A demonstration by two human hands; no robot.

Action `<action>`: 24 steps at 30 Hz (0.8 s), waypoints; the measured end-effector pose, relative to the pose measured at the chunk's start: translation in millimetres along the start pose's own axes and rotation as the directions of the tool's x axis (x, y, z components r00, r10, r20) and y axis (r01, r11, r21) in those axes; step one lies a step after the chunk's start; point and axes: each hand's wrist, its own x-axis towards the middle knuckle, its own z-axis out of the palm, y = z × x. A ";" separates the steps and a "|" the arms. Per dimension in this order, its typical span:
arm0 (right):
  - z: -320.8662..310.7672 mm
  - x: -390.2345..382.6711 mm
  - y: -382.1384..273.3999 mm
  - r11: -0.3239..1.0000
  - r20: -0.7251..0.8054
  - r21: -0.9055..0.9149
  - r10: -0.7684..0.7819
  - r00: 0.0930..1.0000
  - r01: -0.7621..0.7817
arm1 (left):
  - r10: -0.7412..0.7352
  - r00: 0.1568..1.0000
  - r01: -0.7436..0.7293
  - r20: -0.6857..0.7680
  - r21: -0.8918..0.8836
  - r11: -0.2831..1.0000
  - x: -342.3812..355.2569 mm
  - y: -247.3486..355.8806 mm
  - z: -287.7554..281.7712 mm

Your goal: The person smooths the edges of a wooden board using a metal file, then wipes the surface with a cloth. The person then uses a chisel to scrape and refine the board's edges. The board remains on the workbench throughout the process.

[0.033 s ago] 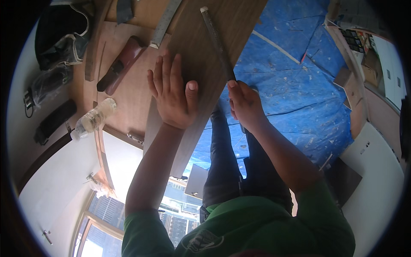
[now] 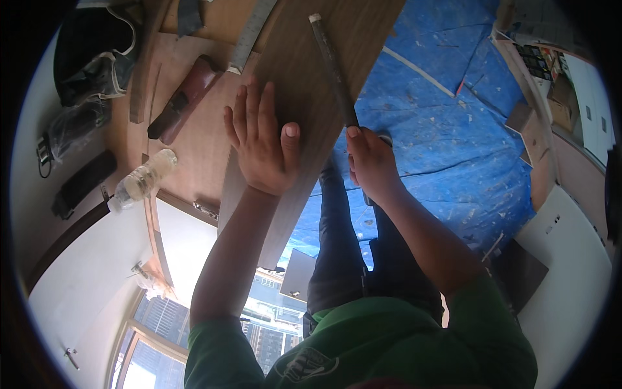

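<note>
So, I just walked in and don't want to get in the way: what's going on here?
A person in a green shirt has the left hand spread over a brown wood-grain board, fingers apart. The right hand grips a dark rod with a pale tip. The rod reaches out over the board; whether it touches is hard to tell. A metal ruler and a clear bottle are off to the left, and a blue sheet is on the right.

No txt legible; print (image 2: 310,364) on green shirt (image 2: 395,330), btl label (image 2: 138,183) too blurred.
</note>
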 end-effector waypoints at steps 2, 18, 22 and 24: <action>4.2 -21.3 15.8 0.998 0.025 -0.067 0.005 1.000 -0.003 | 0.002 1.000 -0.002 -0.004 -0.006 1.000 1.3 -2.0 1.1; -9.6 12.4 0.7 0.997 0.042 0.012 0.077 0.996 -0.077 | 0.001 1.000 -0.001 -0.022 -0.007 1.000 3.3 -3.4 6.1; -0.3 -3.6 17.9 0.999 0.028 -0.020 0.029 0.999 -0.028 | -0.006 1.000 0.006 -0.018 0.000 1.000 3.4 -5.3 6.2; 1.0 -33.4 17.6 0.986 0.069 -0.163 -0.006 0.998 0.018 | 0.002 1.000 -0.002 -0.019 -0.002 1.000 3.0 -5.9 6.0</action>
